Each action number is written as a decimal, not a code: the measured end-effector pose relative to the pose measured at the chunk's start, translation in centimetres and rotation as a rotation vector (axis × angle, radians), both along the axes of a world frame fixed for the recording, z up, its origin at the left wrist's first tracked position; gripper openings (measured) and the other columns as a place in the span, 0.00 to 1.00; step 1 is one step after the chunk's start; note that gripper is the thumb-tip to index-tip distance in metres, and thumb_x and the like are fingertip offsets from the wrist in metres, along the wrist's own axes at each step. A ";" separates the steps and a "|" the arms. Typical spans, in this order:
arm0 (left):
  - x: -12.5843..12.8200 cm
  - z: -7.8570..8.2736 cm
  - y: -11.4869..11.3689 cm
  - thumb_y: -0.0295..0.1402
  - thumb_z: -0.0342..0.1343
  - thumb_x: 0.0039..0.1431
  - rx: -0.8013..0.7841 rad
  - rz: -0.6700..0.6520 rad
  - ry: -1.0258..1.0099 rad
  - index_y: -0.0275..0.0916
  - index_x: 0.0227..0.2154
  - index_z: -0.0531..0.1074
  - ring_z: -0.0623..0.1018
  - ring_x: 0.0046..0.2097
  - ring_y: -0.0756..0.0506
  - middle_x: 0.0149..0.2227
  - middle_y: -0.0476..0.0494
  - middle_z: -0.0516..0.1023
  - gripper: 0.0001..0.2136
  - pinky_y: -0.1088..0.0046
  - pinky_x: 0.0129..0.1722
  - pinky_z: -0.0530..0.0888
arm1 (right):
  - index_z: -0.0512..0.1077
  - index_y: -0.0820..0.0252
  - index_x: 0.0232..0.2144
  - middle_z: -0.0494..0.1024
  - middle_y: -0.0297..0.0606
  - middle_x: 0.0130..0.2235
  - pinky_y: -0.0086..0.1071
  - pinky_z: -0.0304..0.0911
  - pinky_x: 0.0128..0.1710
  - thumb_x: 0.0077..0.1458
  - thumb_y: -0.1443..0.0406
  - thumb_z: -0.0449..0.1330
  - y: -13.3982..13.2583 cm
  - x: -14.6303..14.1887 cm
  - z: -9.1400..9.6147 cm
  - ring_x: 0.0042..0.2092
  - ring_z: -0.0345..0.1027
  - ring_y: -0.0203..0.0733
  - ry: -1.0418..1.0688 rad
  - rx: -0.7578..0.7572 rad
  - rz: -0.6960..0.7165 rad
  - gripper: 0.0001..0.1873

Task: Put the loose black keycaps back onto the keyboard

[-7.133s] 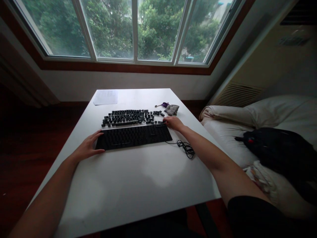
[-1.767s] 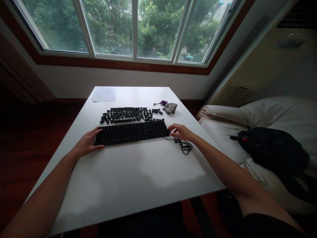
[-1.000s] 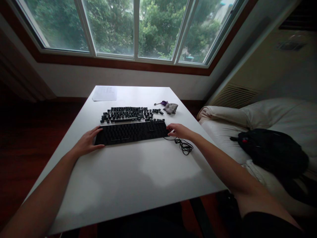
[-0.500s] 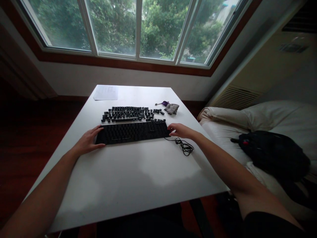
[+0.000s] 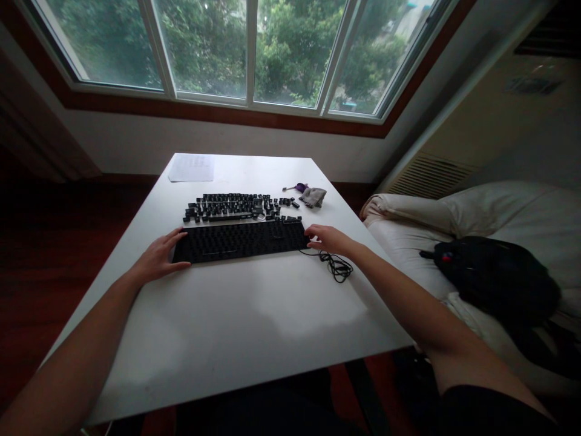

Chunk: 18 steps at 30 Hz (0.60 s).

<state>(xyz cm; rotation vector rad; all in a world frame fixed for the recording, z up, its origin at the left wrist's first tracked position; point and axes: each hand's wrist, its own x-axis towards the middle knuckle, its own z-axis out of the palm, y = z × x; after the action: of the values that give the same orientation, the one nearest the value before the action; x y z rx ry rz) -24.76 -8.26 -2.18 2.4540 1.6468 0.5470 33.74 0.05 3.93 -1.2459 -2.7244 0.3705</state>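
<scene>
A black keyboard base [image 5: 240, 240] lies across the white table [image 5: 236, 327]. My left hand [image 5: 157, 260] rests at its left end, fingers spread against the edge. My right hand [image 5: 329, 238] sits at its right end, fingers loosely curved and touching the corner. Behind the base lie several loose black keycaps [image 5: 231, 207] in rows. The keyboard's coiled black cable [image 5: 336, 266] lies just right of my right hand.
A grey cloth [image 5: 313, 196] and a small purple tool [image 5: 297, 187] lie at the table's far right. A sheet of paper [image 5: 193, 168] sits at the far left corner. A bed with white pillows [image 5: 499, 212] and a black bag [image 5: 494, 278] stands to the right.
My right hand came back from the loose keycaps to the keyboard base's right end. In the last second both hands have held still; only the view shifted slightly.
</scene>
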 end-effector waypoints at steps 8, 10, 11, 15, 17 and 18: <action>0.1 0.1 -0.1 0.61 0.58 0.53 0.005 -0.011 0.007 0.44 0.68 0.55 0.61 0.68 0.30 0.71 0.37 0.54 0.45 0.50 0.66 0.62 | 0.73 0.56 0.46 0.78 0.41 0.46 0.34 0.68 0.42 0.56 0.61 0.63 0.1 0.4 -0.6 0.41 0.75 0.43 0.048 -0.006 0.001 0.15; 0.1 0.1 -0.1 0.61 0.58 0.53 0.009 -0.014 0.006 0.44 0.68 0.55 0.61 0.68 0.31 0.71 0.37 0.54 0.45 0.50 0.66 0.62 | 0.73 0.56 0.47 0.78 0.41 0.47 0.34 0.69 0.41 0.57 0.60 0.63 0.1 0.7 -1.3 0.40 0.75 0.42 0.117 -0.045 -0.034 0.16; 0.1 0.0 -0.1 0.61 0.58 0.52 0.011 -0.015 0.005 0.44 0.68 0.55 0.61 0.68 0.31 0.71 0.37 0.54 0.45 0.50 0.66 0.62 | 0.73 0.56 0.47 0.78 0.41 0.47 0.34 0.70 0.40 0.57 0.60 0.63 0.1 0.8 -1.6 0.39 0.75 0.41 0.156 -0.063 -0.047 0.16; 0.0 -0.1 0.0 0.61 0.59 0.52 0.014 -0.010 0.004 0.44 0.68 0.55 0.61 0.68 0.31 0.71 0.38 0.54 0.45 0.51 0.66 0.61 | 0.72 0.56 0.49 0.77 0.41 0.47 0.35 0.72 0.41 0.57 0.59 0.62 -0.6 1.2 -2.7 0.38 0.74 0.40 0.270 -0.069 -0.070 0.18; 0.0 0.0 0.0 0.61 0.59 0.52 0.014 -0.006 0.008 0.44 0.68 0.55 0.61 0.68 0.31 0.71 0.37 0.54 0.45 0.50 0.66 0.61 | 0.72 0.56 0.50 0.77 0.41 0.47 0.36 0.73 0.43 0.58 0.59 0.62 -0.9 1.3 -3.1 0.38 0.74 0.40 0.307 -0.049 -0.080 0.18; 0.1 0.0 -0.1 0.61 0.59 0.52 0.014 -0.005 0.010 0.44 0.68 0.55 0.61 0.68 0.31 0.71 0.37 0.54 0.45 0.50 0.66 0.62 | 0.72 0.56 0.50 0.76 0.41 0.47 0.37 0.73 0.43 0.58 0.59 0.61 -1.1 1.4 -3.2 0.39 0.74 0.40 0.327 -0.043 -0.088 0.18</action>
<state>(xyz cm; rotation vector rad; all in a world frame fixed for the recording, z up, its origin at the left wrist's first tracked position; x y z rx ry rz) -24.71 -8.33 -2.16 2.4737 1.6463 0.5485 35.14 -1.01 0.69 -1.1912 -2.3909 0.5705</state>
